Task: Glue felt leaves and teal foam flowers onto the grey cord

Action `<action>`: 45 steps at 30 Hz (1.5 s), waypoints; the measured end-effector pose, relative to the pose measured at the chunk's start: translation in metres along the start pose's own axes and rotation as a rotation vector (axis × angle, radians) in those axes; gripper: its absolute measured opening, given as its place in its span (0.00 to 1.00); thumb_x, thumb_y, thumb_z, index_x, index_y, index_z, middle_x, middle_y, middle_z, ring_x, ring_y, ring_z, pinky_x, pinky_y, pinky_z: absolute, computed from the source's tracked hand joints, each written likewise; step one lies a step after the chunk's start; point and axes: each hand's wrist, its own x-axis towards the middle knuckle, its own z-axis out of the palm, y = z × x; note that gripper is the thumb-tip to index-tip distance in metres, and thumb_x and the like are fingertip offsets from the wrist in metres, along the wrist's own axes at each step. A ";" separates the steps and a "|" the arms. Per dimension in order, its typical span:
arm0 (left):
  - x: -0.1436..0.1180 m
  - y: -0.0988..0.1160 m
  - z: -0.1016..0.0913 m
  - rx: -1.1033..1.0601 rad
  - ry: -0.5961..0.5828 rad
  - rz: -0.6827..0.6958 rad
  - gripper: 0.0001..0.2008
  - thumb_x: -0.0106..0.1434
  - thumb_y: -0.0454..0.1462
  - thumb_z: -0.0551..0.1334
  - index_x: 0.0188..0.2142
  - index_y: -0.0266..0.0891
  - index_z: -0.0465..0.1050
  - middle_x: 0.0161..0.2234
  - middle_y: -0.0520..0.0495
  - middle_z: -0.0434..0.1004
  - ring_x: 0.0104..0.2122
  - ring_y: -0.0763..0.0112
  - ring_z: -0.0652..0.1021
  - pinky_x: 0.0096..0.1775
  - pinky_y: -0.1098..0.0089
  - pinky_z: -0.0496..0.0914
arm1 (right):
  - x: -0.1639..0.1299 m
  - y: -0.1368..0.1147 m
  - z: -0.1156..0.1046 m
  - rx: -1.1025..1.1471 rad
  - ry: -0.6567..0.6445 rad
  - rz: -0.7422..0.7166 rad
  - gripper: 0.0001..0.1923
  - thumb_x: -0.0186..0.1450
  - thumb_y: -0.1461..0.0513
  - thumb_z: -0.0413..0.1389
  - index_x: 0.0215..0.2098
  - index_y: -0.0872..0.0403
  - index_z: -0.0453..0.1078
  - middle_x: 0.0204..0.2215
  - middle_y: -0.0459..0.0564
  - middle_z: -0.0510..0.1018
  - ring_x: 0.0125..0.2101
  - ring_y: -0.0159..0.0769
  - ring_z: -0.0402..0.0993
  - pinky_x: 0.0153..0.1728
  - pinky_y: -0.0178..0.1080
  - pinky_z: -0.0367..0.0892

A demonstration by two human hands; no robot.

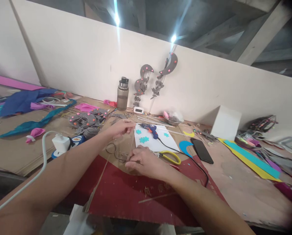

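My left hand (pixel 120 128) is stretched forward over the bench, its fingers pinched on the top of a thin pale stick (pixel 133 138). Nearer to me, my right hand (pixel 142 161) rests on the red card sheet (pixel 126 192), fingers closed around the stick's lower part. Just left of it lies a loop of dark wire (pixel 111 149). Beyond the hands lies a white sheet (pixel 158 140) with teal flower cut-outs, a blue glue gun (pixel 151 130) on it.
Yellow-handled pliers (pixel 171 156) and a black phone (pixel 201 150) lie to the right of my right hand. A white charger (pixel 61 143) with its cable sits at left. A bottle (pixel 123 94), grey moon-shaped hangings (pixel 158 76), a white box (pixel 225 123) and coloured foam strips (pixel 253 160) crowd the back and right.
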 end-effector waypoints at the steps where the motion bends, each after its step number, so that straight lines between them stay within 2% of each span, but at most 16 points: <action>1: -0.001 -0.001 0.004 0.079 -0.017 0.021 0.11 0.52 0.41 0.66 0.21 0.37 0.69 0.16 0.54 0.61 0.16 0.79 0.61 0.21 0.74 0.54 | -0.002 -0.003 -0.003 -0.036 -0.005 -0.008 0.19 0.65 0.52 0.51 0.23 0.52 0.75 0.30 0.47 0.77 0.33 0.32 0.70 0.39 0.36 0.59; 4: -0.006 0.002 0.012 0.269 -0.061 0.093 0.09 0.53 0.42 0.65 0.24 0.38 0.73 0.16 0.53 0.64 0.17 0.77 0.63 0.21 0.74 0.54 | -0.004 0.001 -0.013 -0.029 0.119 0.184 0.28 0.67 0.48 0.46 0.17 0.55 0.71 0.22 0.47 0.75 0.24 0.30 0.67 0.30 0.35 0.57; 6: -0.009 0.005 0.018 0.340 -0.094 0.110 0.09 0.53 0.42 0.65 0.24 0.38 0.74 0.18 0.52 0.65 0.18 0.77 0.63 0.22 0.74 0.54 | -0.003 0.011 -0.019 -0.077 0.280 0.324 0.29 0.66 0.48 0.45 0.15 0.55 0.67 0.17 0.46 0.70 0.20 0.29 0.63 0.27 0.35 0.54; 8: -0.011 0.007 0.023 0.340 -0.107 0.101 0.09 0.53 0.42 0.65 0.24 0.38 0.74 0.18 0.52 0.66 0.19 0.78 0.64 0.22 0.74 0.55 | -0.001 0.022 -0.020 -0.151 0.369 0.357 0.27 0.66 0.50 0.47 0.13 0.55 0.62 0.15 0.45 0.65 0.19 0.29 0.59 0.26 0.35 0.51; 12: -0.010 0.006 0.026 0.052 0.008 0.104 0.11 0.54 0.41 0.65 0.22 0.37 0.70 0.18 0.53 0.63 0.19 0.78 0.64 0.22 0.75 0.57 | 0.001 0.026 -0.007 -0.124 0.274 0.184 0.27 0.64 0.52 0.52 0.12 0.54 0.53 0.15 0.41 0.58 0.20 0.27 0.54 0.25 0.34 0.49; 15: -0.003 0.001 0.016 -0.166 0.131 0.141 0.12 0.53 0.39 0.66 0.21 0.36 0.67 0.18 0.54 0.60 0.19 0.80 0.64 0.22 0.76 0.58 | -0.002 0.014 0.007 -0.141 0.169 -0.042 0.24 0.65 0.52 0.51 0.16 0.54 0.57 0.18 0.41 0.60 0.22 0.27 0.57 0.27 0.33 0.52; 19: 0.006 -0.010 0.001 -0.160 0.254 0.138 0.12 0.52 0.39 0.67 0.22 0.36 0.67 0.18 0.54 0.61 0.18 0.81 0.63 0.20 0.77 0.58 | -0.006 0.006 0.017 -0.225 0.091 -0.217 0.19 0.67 0.54 0.49 0.21 0.54 0.63 0.23 0.44 0.67 0.25 0.28 0.60 0.30 0.32 0.55; 22: 0.007 -0.015 -0.002 -0.102 0.226 0.120 0.13 0.54 0.41 0.66 0.22 0.36 0.66 0.18 0.54 0.62 0.18 0.80 0.65 0.21 0.78 0.59 | -0.005 0.010 0.016 -0.228 0.128 -0.187 0.18 0.68 0.56 0.48 0.23 0.55 0.65 0.24 0.46 0.69 0.27 0.28 0.63 0.31 0.31 0.56; 26: 0.008 -0.018 -0.002 -0.159 0.195 0.109 0.13 0.54 0.41 0.67 0.24 0.35 0.66 0.19 0.54 0.63 0.20 0.80 0.66 0.22 0.78 0.61 | -0.002 0.017 0.017 -0.238 0.130 -0.155 0.15 0.67 0.56 0.50 0.26 0.55 0.66 0.26 0.46 0.71 0.29 0.28 0.65 0.31 0.30 0.58; 30: 0.012 -0.019 -0.010 -0.220 0.238 0.108 0.10 0.53 0.39 0.68 0.26 0.34 0.69 0.21 0.53 0.66 0.21 0.80 0.69 0.24 0.79 0.64 | -0.004 0.018 0.024 -0.321 0.088 -0.234 0.13 0.67 0.56 0.50 0.30 0.55 0.69 0.29 0.46 0.73 0.31 0.29 0.67 0.33 0.31 0.59; 34: 0.015 -0.018 -0.014 -0.289 0.330 0.123 0.07 0.54 0.34 0.66 0.28 0.33 0.70 0.21 0.52 0.67 0.21 0.80 0.70 0.23 0.79 0.65 | -0.005 0.018 0.027 -0.419 0.131 -0.281 0.13 0.68 0.56 0.49 0.33 0.55 0.69 0.32 0.47 0.74 0.33 0.30 0.67 0.34 0.33 0.60; 37: 0.015 -0.020 -0.012 -0.300 0.379 0.155 0.06 0.56 0.32 0.64 0.34 0.33 0.72 0.21 0.53 0.67 0.21 0.78 0.71 0.24 0.79 0.66 | -0.005 0.017 0.026 -0.514 0.150 -0.427 0.16 0.66 0.52 0.49 0.30 0.54 0.70 0.32 0.47 0.74 0.33 0.31 0.67 0.35 0.35 0.59; 40: 0.014 -0.025 -0.010 -0.241 0.392 0.166 0.09 0.57 0.31 0.62 0.39 0.33 0.71 0.20 0.53 0.68 0.21 0.78 0.71 0.23 0.78 0.65 | -0.006 0.012 0.023 -0.570 0.128 -0.714 0.21 0.63 0.46 0.51 0.23 0.52 0.67 0.27 0.45 0.74 0.31 0.32 0.66 0.34 0.38 0.58; 42: 0.014 -0.028 -0.010 -0.201 0.399 0.158 0.09 0.57 0.32 0.62 0.39 0.33 0.70 0.20 0.53 0.69 0.20 0.78 0.70 0.23 0.78 0.64 | -0.009 0.005 0.022 -0.541 0.136 -0.855 0.21 0.63 0.47 0.52 0.21 0.52 0.65 0.25 0.43 0.73 0.28 0.30 0.65 0.33 0.39 0.58; 43: 0.013 -0.028 -0.011 -0.183 0.401 0.158 0.10 0.56 0.33 0.63 0.38 0.34 0.70 0.20 0.53 0.69 0.20 0.78 0.70 0.23 0.78 0.63 | -0.011 0.002 0.021 -0.511 0.170 -0.871 0.19 0.63 0.48 0.52 0.22 0.52 0.65 0.25 0.43 0.74 0.28 0.30 0.66 0.33 0.38 0.58; 45: 0.011 -0.027 -0.010 -0.114 0.388 0.171 0.11 0.54 0.36 0.65 0.38 0.35 0.70 0.21 0.53 0.69 0.21 0.78 0.70 0.23 0.77 0.62 | -0.014 -0.002 0.018 -0.421 0.312 -0.779 0.12 0.65 0.55 0.52 0.27 0.52 0.66 0.29 0.44 0.75 0.32 0.30 0.68 0.37 0.37 0.60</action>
